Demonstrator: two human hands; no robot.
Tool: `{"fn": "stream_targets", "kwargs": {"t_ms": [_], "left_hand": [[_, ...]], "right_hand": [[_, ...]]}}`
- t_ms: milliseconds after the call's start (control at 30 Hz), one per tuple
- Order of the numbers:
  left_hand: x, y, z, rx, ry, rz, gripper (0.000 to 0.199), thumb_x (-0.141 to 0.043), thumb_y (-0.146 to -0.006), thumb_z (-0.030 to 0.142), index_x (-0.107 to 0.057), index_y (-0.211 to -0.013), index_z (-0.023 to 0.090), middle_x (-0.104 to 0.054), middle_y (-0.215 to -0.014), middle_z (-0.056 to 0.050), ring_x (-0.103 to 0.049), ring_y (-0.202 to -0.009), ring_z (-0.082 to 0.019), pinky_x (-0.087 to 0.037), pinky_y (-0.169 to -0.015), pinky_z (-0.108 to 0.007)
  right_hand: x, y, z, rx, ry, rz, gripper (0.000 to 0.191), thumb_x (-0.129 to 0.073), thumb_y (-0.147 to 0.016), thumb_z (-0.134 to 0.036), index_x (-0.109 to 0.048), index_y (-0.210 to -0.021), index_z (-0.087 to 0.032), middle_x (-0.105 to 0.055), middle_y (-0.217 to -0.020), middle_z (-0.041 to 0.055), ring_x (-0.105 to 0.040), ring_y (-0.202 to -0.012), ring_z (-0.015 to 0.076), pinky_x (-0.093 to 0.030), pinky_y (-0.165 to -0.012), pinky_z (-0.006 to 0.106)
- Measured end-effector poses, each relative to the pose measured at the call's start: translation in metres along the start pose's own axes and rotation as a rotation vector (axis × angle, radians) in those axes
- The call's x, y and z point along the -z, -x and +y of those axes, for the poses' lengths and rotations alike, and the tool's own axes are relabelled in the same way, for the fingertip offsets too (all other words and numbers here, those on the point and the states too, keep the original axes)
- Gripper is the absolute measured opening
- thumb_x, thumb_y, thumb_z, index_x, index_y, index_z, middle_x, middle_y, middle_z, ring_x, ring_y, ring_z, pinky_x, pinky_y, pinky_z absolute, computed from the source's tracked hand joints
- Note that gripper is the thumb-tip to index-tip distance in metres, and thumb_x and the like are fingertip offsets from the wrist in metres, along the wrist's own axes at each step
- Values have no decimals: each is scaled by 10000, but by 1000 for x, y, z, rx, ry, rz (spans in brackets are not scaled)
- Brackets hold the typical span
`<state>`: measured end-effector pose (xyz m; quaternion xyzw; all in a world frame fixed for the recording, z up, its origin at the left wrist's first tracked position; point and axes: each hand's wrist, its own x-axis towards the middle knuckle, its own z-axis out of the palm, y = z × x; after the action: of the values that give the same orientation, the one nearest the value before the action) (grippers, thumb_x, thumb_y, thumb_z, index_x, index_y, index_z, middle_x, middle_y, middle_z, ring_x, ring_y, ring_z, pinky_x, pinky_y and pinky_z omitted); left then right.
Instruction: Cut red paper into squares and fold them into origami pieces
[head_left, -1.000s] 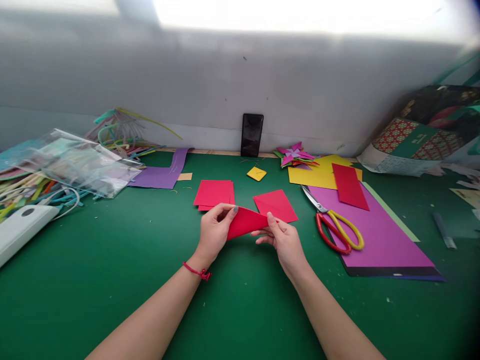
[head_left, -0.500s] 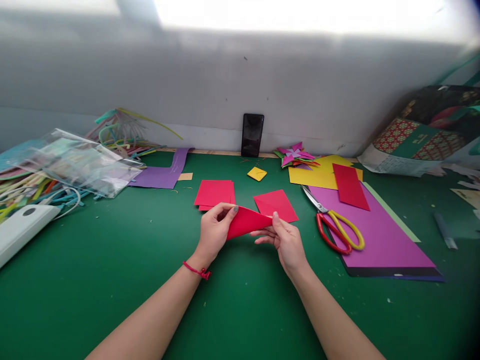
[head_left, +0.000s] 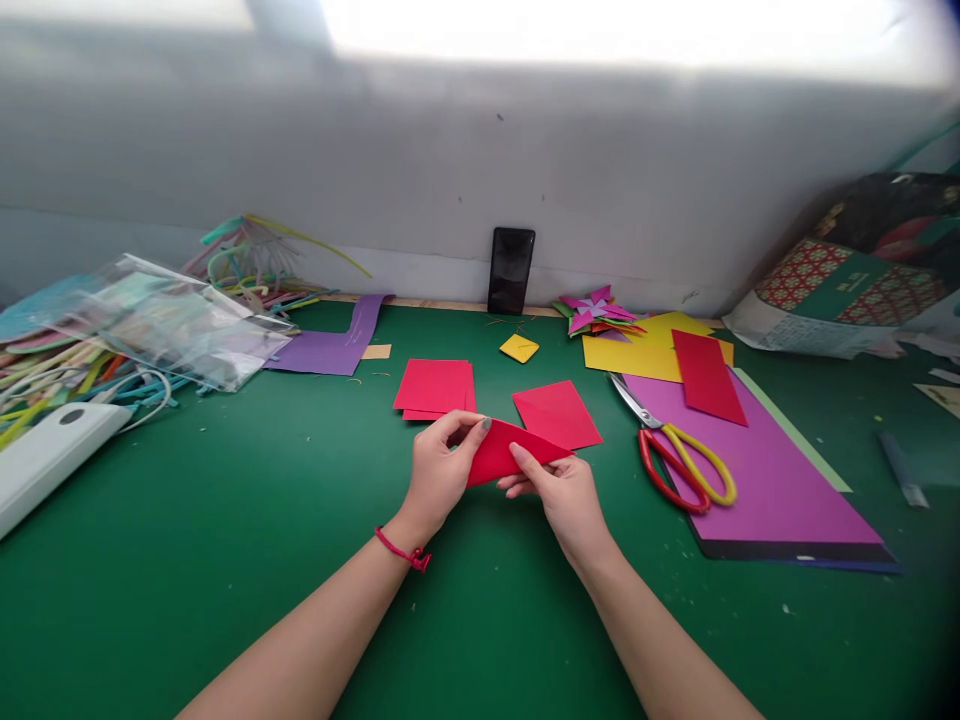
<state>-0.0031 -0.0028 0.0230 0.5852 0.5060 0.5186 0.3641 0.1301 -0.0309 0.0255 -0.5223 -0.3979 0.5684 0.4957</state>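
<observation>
A red paper [head_left: 499, 450], folded into a triangle, is held above the table between my two hands. My left hand [head_left: 442, 465] pinches its left part between thumb and fingers. At the right part, my right hand [head_left: 559, 490] has its thumb on the upper face and its fingers underneath. Just beyond lie a stack of red paper squares [head_left: 431, 385] on the left and a creased red square [head_left: 559, 412] on the right. A small folded yellow paper [head_left: 519, 348] rests farther back.
Scissors [head_left: 686, 465] lie on purple paper [head_left: 780, 480] at the right, near yellow sheets [head_left: 630, 352] and a red strip [head_left: 709, 375]. A phone [head_left: 511, 270] leans on the wall. Plastic sleeves [head_left: 202, 320] and a white device [head_left: 60, 465] lie left on the green table [head_left: 480, 620].
My right thumb has slid inward from the paper's right corner onto its face, toward my left hand. The left hand keeps its pinch. The view has shifted slightly.
</observation>
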Motion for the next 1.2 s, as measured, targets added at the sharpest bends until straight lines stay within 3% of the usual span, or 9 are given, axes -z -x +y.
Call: {"fn": "stream_targets", "kwargs": {"t_ms": [167,367,533,633,767,1033,1200], "left_hand": [[1,0,0,20,7,-5,185,-532,-787,348,-612,-771,182,-615,-727,-10,-544,-672,-135,-438,-615,-220],[0,-4,-3,136,110,-95,192,-545,-775,364,-606,-790,183,-614,-746,-7,-553,-685,-132,-439,-595,-208],[-3,-5,-2,202,199,-170,234,-551,-769,378,-588,-898,185,-615,-878,-22,-562,-825,-146,-444,-710,-222],[-3,-2,-2,226,195,-182,238,-569,-753,385,-584,-872,180,-611,-836,-19,-563,-784,-145,-451,-680,-225],[-4,0,-3,217,180,-148,221,-569,-749,387,-583,-789,170,-603,-752,-12,-550,-671,-133,-448,-587,-220],[-4,4,3,136,151,-93,183,-567,-756,350,-582,-720,171,-571,-676,8,-516,-617,-115,-425,-549,-200],[-1,3,3,134,170,-75,167,-571,-756,334,-578,-730,168,-571,-691,5,-517,-624,-114,-421,-549,-198]], "right_hand": [[3,-2,2,-6,-3,10,323,-642,-696,-403,-695,-755,-90,-688,-566,91,-646,-487,182,-542,-531,269],[4,-2,5,45,11,40,309,-645,-700,-387,-690,-765,-88,-683,-552,84,-646,-477,193,-553,-534,288],[8,-5,5,73,5,90,283,-651,-704,-358,-679,-773,-85,-677,-536,73,-648,-476,192,-558,-525,279],[9,-5,4,85,-3,111,271,-653,-705,-346,-674,-760,-81,-680,-544,75,-650,-480,195,-560,-527,278],[7,-4,3,91,-7,114,258,-651,-710,-332,-675,-755,-79,-682,-549,77,-650,-485,189,-559,-527,263],[7,-2,3,86,-25,83,252,-644,-721,-325,-678,-739,-76,-675,-544,77,-644,-485,178,-560,-537,262],[3,-2,4,41,-178,-4,268,-635,-727,-343,-662,-850,-106,-689,-756,75,-654,-623,196,-577,-541,316]]}}
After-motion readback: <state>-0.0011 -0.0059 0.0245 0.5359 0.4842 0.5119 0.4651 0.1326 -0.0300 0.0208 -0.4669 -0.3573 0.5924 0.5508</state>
